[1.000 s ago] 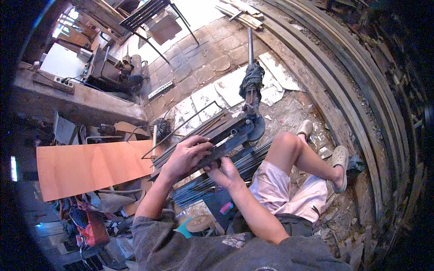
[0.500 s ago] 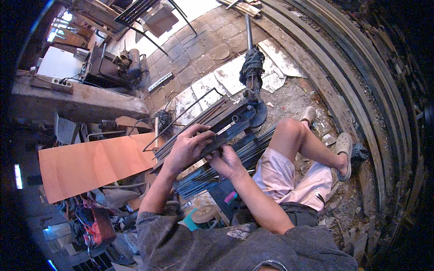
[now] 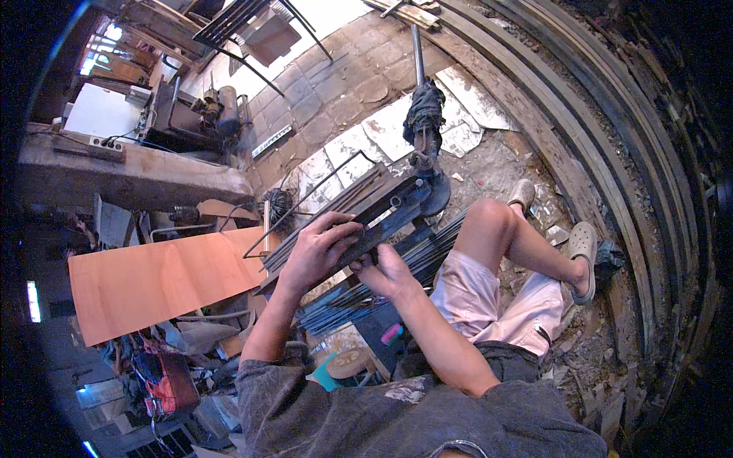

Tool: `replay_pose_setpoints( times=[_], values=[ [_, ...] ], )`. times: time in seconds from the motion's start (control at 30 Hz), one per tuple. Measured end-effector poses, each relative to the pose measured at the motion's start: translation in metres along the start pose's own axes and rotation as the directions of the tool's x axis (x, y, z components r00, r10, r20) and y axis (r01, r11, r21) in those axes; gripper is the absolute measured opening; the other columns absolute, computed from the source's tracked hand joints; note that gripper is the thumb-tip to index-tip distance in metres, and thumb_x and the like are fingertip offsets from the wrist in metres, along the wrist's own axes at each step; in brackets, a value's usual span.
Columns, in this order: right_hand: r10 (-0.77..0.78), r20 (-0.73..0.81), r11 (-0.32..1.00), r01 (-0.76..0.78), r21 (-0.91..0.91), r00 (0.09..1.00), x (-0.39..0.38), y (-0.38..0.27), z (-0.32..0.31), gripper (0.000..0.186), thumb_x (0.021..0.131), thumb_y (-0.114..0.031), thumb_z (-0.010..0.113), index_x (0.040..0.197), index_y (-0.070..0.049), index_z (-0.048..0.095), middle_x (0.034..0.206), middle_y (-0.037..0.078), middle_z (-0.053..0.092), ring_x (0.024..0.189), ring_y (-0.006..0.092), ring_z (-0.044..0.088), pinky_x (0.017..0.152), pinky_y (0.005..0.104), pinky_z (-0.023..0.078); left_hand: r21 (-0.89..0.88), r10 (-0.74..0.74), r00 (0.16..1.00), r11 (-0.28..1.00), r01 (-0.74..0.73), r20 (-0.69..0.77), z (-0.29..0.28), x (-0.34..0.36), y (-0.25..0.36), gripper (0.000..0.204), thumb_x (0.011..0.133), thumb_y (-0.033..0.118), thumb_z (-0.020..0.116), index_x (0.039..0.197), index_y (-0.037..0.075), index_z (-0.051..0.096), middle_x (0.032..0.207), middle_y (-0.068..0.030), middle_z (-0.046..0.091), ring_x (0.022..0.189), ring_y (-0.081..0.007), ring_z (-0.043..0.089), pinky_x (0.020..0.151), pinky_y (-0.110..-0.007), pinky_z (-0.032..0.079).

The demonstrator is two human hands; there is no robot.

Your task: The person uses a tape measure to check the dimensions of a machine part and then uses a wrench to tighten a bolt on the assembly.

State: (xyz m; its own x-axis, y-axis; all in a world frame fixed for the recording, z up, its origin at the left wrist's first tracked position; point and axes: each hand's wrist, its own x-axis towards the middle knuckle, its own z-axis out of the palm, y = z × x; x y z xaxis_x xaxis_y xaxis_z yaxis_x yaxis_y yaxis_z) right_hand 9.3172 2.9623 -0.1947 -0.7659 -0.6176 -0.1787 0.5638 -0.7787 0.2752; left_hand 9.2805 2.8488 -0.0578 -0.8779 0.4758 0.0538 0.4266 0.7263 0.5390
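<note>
A long dark metal bar [image 3: 374, 233], part of a bench-like steel frame, runs diagonally in front of me. My left hand [image 3: 324, 246] is curled over its near end, the fingers bent across the top. Just right of it, my right hand [image 3: 384, 273] is closed beneath the bar's edge with thumb and fingers together; anything small in it is hidden. At the bar's far end stands a lever [image 3: 424, 114] with dark wrapping around it and a bare metal pipe [image 3: 418, 53] rising from it. A bent thin rod [image 3: 321, 187] lies along the bar's left side.
A bundle of thin steel rods [image 3: 343, 305] lies below my hands. An orange-brown board [image 3: 164, 284] juts in from the left. Long timber planks [image 3: 565, 145] curve along the right. A pink object [image 3: 392, 333] and a teal item [image 3: 326, 372] are near my body.
Both hands stay at the bar in nearly the same place. My right hand's fingers have shifted slightly, and the whole view has moved a little.
</note>
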Motion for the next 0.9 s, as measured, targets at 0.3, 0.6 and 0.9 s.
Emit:
replay_pose_setpoints(
  times=[0.3, 0.6, 0.9],
  values=[
    [0.036, -0.009, 0.999, -0.037, -0.026, 0.999, -0.011, -0.005, 0.006, 0.024, 0.095, -0.02, 0.045, 0.107, -0.006, 0.059, 0.096, 0.005, 0.065, 0.083, 0.0173, 0.061, 0.069, 0.031, 0.049, 0.065, -0.134, 0.927, 0.984, 0.167, -0.35, 0.02, -0.019, 0.014, 0.032, 0.072, 0.019, 0.078, 0.096, 0.004, 0.063, 0.11, -0.0121, 0.063, 0.097, -0.0307, 0.063, 0.081, -0.039, 0.051],
    [0.038, -0.082, 0.997, -0.031, 0.074, 0.996, -0.009, 0.001, 0.005, 0.028, 0.098, -0.023, 0.042, 0.112, -0.006, 0.059, 0.105, 0.008, 0.066, 0.093, 0.0196, 0.062, 0.081, 0.0341, 0.05, 0.163, -0.055, 0.891, 0.976, 0.143, -0.451, 0.037, -0.014, 0.018, 0.02, 0.074, 0.014, 0.075, 0.088, 0.004, 0.066, 0.101, -0.0079, 0.067, 0.093, -0.027, 0.063, 0.081, -0.038, 0.048],
    [0.052, 0.053, 0.961, -0.064, 0.271, 0.997, -0.005, 0.006, 0.001, 0.029, 0.099, -0.02, 0.04, 0.116, -0.004, 0.057, 0.112, 0.01, 0.064, 0.101, 0.0203, 0.061, 0.093, 0.0369, 0.05, 0.183, -0.02, 0.887, 0.976, 0.116, -0.461, 0.039, -0.015, 0.015, 0.018, 0.076, 0.012, 0.073, 0.092, 0.006, 0.067, 0.103, -0.0046, 0.067, 0.089, -0.0217, 0.062, 0.081, -0.033, 0.039]
  ],
)
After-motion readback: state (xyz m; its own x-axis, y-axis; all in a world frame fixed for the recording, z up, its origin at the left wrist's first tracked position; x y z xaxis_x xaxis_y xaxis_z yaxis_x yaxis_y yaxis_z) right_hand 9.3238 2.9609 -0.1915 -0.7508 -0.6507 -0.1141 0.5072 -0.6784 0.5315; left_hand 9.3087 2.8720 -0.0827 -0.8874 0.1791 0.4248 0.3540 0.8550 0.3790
